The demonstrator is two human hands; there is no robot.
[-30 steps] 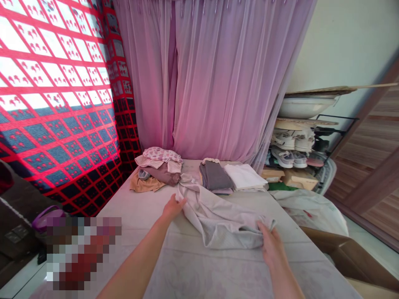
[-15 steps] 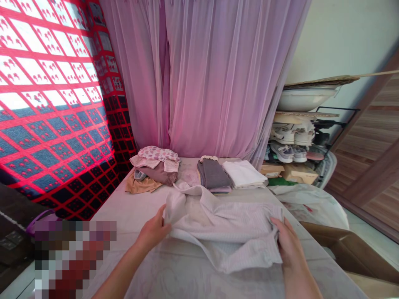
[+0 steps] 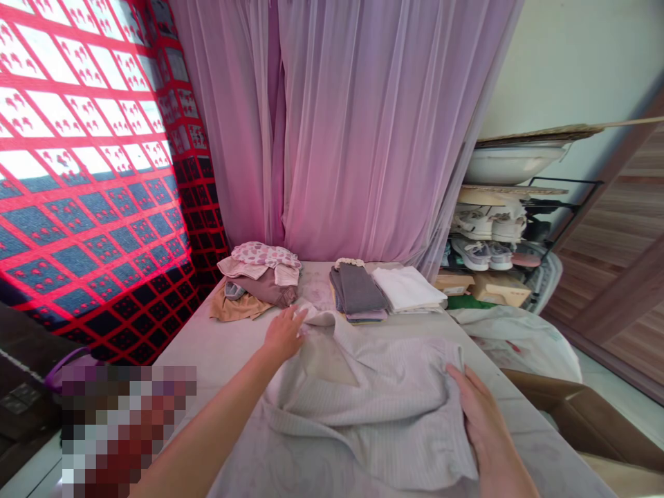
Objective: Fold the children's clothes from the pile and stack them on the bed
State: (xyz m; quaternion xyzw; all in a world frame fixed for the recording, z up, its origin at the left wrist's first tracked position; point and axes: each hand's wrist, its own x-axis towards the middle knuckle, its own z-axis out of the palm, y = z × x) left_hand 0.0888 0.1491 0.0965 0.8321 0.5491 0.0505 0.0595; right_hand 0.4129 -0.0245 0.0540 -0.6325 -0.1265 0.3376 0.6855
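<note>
Head view, with a pale ribbed garment (image 3: 404,401) spread across the near part of a light patterned surface (image 3: 220,339), between the left hand (image 3: 283,339) and the right hand (image 3: 482,408); long axis apparently slantwise, from a narrow curled end, far and to the left, down to a broad edge, near and to the right; hard to judge exactly, given loose folds; from the left hand, bulk of the cloth to the right and nearer the body; from the right hand, bulk to the left, with the broad edge directly at the thumb; grip of the right hand closed on that edge, thumb on top, fingers partly hidden; grip of the left hand at the curled end, fingertips against the cloth; pinching or merely resting, cannot tell; nearer to the curled end, clearly the left; nearer to the broad edge, clearly the right; just beyond the left fingertips, a heap of clothes (image 3: 256,283); farther back, a dark folded stack (image 3: 360,287) and white folded cloth (image 3: 407,289) side by side, both apart from either hand
</note>
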